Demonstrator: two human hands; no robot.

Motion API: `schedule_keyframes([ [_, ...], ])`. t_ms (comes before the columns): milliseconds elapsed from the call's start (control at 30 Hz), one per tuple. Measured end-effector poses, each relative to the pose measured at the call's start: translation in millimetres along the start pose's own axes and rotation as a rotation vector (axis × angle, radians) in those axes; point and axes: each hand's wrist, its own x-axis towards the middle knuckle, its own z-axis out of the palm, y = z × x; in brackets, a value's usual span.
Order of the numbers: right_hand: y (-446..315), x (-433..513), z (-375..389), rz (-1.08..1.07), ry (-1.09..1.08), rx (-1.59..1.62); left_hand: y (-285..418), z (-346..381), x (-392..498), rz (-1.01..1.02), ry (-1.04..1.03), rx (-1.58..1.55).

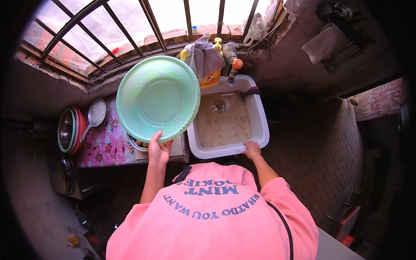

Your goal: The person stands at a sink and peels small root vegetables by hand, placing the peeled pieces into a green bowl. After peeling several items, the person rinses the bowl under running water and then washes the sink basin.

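Observation:
My left hand (159,149) grips the near rim of a pale green plastic basin (161,100). The basin is raised and tilted so its inside faces me, and nothing lies in it. With my right hand (252,150) I touch the near right rim of a white sink (214,152). Murky water with dark specks covers the sink's bottom, and the surface is disturbed below the tap (232,76) with its orange knob. Behind the green basin, a metal bowl (140,147) holding brown items is mostly hidden.
Left on the floral tablecloth (97,151) are a white ladle (97,113) and nested basins (66,131). A yellow detergent jug (211,81) with a grey cloth (208,58) over it stands behind the sink. A dark red-and-black strap (250,92) hangs over its right rim. Window bars (156,26) rise behind.

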Motion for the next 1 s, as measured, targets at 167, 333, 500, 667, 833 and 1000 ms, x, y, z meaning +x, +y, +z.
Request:
schedule_keyframes([
  [167,-0.9,-0.5,-0.6,0.001,-0.01,-0.015,1.0,2.8,0.5,-0.004,-0.003,0.009],
  [333,0.5,-1.7,0.5,-0.032,0.023,-0.019,0.5,4.8,0.2,-0.009,-0.001,0.011],
  [500,0.0,-1.3,-0.1,-0.025,0.006,-0.023,-0.9,3.7,0.9,-0.012,-0.004,0.015],
  [667,2.1,0.9,2.0,-0.017,-0.009,-0.017,-2.6,4.3,0.0,-0.014,-0.002,0.018],
  [833,3.2,1.3,5.1,-0.012,-0.008,-0.013,-5.4,2.4,-0.1,-0.005,0.008,0.029],
  [1000,4.0,2.0,5.2,-0.02,-0.009,-0.022,-5.6,3.1,-0.7,-0.007,0.004,0.027],
])
